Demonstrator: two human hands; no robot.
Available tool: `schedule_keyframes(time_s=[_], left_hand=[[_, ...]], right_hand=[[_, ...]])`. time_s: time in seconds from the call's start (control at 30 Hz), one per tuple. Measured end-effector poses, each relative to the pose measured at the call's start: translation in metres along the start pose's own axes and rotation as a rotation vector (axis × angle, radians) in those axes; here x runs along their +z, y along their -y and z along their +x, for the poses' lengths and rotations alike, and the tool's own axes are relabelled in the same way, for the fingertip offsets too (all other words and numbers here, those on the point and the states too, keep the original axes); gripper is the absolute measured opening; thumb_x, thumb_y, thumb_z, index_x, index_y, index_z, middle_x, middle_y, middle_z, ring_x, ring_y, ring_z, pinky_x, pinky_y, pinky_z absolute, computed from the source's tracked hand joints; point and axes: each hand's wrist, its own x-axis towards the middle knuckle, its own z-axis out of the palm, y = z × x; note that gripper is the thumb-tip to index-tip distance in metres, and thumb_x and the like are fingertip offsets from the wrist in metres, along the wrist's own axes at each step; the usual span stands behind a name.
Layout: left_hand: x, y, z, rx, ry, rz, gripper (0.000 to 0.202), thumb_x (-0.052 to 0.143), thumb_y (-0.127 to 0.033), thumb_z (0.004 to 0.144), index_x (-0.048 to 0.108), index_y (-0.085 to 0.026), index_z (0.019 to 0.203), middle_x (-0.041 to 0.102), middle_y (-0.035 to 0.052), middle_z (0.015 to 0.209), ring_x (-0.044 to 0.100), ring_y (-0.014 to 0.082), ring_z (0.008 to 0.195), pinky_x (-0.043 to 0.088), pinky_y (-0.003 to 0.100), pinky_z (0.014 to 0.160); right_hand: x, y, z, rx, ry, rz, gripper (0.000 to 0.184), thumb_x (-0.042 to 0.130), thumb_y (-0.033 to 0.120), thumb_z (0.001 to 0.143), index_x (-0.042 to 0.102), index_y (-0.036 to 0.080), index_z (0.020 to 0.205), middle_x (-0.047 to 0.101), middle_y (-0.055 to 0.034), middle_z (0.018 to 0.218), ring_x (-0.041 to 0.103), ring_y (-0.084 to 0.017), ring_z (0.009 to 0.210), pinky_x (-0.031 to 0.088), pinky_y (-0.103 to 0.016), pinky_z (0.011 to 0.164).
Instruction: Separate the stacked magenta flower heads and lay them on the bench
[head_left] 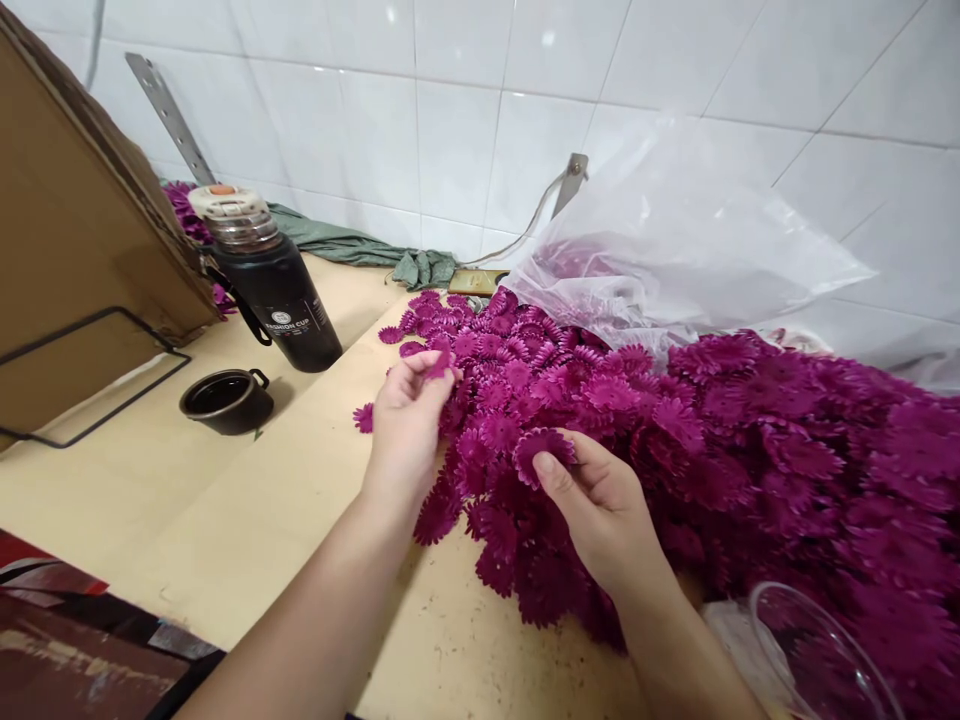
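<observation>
Magenta fabric flower pieces with scalloped petal edges lie in a large heap [750,440] across the table's middle and right. My left hand [411,400] is closed in a pinch on a small magenta flower piece [441,366], which shows above the fingertips over the heap's left edge. Between the thumb and fingers of my right hand [600,490] is another flower piece [541,456], held flat with its face toward me. The right fingers are partly hidden behind it. One loose flower piece [364,418] lies left of my left wrist.
A black bottle [281,290] and a small black cup [226,400] stand at the left, near a cardboard box [82,200] and wire frame [97,440]. Behind the heap is a clear plastic bag [675,250]. A transparent container [817,640] sits at the lower right.
</observation>
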Motion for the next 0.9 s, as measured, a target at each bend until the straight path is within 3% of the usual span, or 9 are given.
schedule_keyframes(time_s=[0.1, 0.2, 0.27, 0.4, 0.53, 0.6, 0.7, 0.8, 0.9], left_hand=[[0.001, 0.008, -0.005, 0.13, 0.102, 0.322, 0.034, 0.063, -0.013, 0.069, 0.059, -0.02, 0.102, 0.057, 0.007, 0.115, 0.053, 0.0203, 0.112, 0.041, 0.038, 0.099], [0.004, 0.011, -0.015, 0.297, 0.122, 0.528, 0.037, 0.06, -0.013, 0.072, 0.06, -0.02, 0.109, 0.048, 0.0097, 0.128, 0.043, 0.0237, 0.126, 0.032, 0.042, 0.108], [0.006, 0.008, -0.02, 0.386, 0.179, 0.55, 0.027, 0.058, -0.017, 0.077, 0.063, -0.019, 0.103, 0.055, 0.0094, 0.12, 0.05, 0.0222, 0.118, 0.037, 0.041, 0.105], [0.009, 0.001, -0.028, 0.462, 0.469, 0.479, 0.009, 0.059, -0.022, 0.082, 0.067, -0.017, 0.081, 0.067, 0.0051, 0.087, 0.062, 0.0166, 0.087, 0.049, 0.032, 0.084], [0.014, 0.003, -0.036, 0.457, 0.59, 0.521, 0.013, 0.068, -0.021, 0.074, 0.067, -0.018, 0.087, 0.069, 0.0049, 0.089, 0.062, 0.0178, 0.086, 0.048, 0.033, 0.081], [0.015, 0.004, -0.038, 0.407, 0.55, 0.485, 0.006, 0.065, -0.017, 0.076, 0.066, -0.018, 0.082, 0.068, 0.0034, 0.085, 0.062, 0.0165, 0.083, 0.047, 0.031, 0.079], [0.014, 0.002, -0.036, 0.189, 0.441, 0.285, 0.004, 0.06, -0.016, 0.077, 0.061, -0.018, 0.074, 0.064, -0.0004, 0.073, 0.059, 0.0124, 0.069, 0.047, 0.025, 0.067], [0.01, -0.002, -0.023, -0.038, 0.248, 0.036, 0.007, 0.062, -0.022, 0.076, 0.058, -0.018, 0.072, 0.059, -0.0032, 0.065, 0.054, 0.0095, 0.06, 0.045, 0.022, 0.061], [0.004, -0.004, -0.007, -0.081, 0.021, -0.095, 0.011, 0.062, -0.026, 0.076, 0.055, -0.018, 0.075, 0.06, -0.0025, 0.068, 0.056, 0.0099, 0.062, 0.045, 0.022, 0.061]], right_hand=[[-0.002, -0.003, 0.002, 0.019, -0.083, -0.03, 0.028, 0.056, 0.039, 0.084, 0.05, 0.019, 0.065, 0.045, 0.0036, 0.06, 0.04, -0.01, 0.055, 0.037, -0.022, 0.052], [-0.004, -0.007, 0.004, 0.04, -0.221, -0.083, 0.039, 0.056, 0.046, 0.083, 0.042, 0.02, 0.058, 0.035, 0.005, 0.056, 0.032, -0.009, 0.051, 0.03, -0.022, 0.047], [-0.005, -0.009, 0.006, 0.068, -0.272, -0.087, 0.043, 0.056, 0.052, 0.081, 0.04, 0.02, 0.056, 0.032, 0.0053, 0.055, 0.029, -0.009, 0.05, 0.028, -0.022, 0.045], [-0.007, -0.011, 0.008, 0.097, -0.276, -0.066, 0.048, 0.057, 0.06, 0.077, 0.043, 0.02, 0.055, 0.034, 0.0045, 0.055, 0.03, -0.01, 0.052, 0.03, -0.023, 0.047], [-0.005, -0.011, 0.009, 0.064, -0.291, -0.038, 0.052, 0.052, 0.067, 0.076, 0.045, 0.02, 0.055, 0.038, 0.0036, 0.055, 0.033, -0.01, 0.053, 0.033, -0.023, 0.047], [-0.003, -0.01, 0.008, 0.034, -0.268, -0.061, 0.049, 0.05, 0.062, 0.081, 0.044, 0.02, 0.055, 0.039, 0.0035, 0.056, 0.035, -0.011, 0.053, 0.034, -0.023, 0.047], [0.001, -0.005, 0.004, -0.038, -0.103, -0.128, 0.028, 0.051, 0.042, 0.087, 0.053, 0.02, 0.07, 0.051, 0.0022, 0.066, 0.047, -0.012, 0.061, 0.043, -0.023, 0.058], [0.005, 0.002, -0.001, -0.12, 0.013, -0.226, 0.011, 0.052, 0.026, 0.086, 0.053, 0.02, 0.077, 0.054, 0.0017, 0.071, 0.052, -0.012, 0.066, 0.044, -0.023, 0.064], [0.007, 0.006, -0.003, -0.18, 0.048, -0.266, 0.011, 0.05, 0.021, 0.085, 0.054, 0.02, 0.075, 0.053, 0.0013, 0.07, 0.051, -0.012, 0.065, 0.043, -0.023, 0.061]])
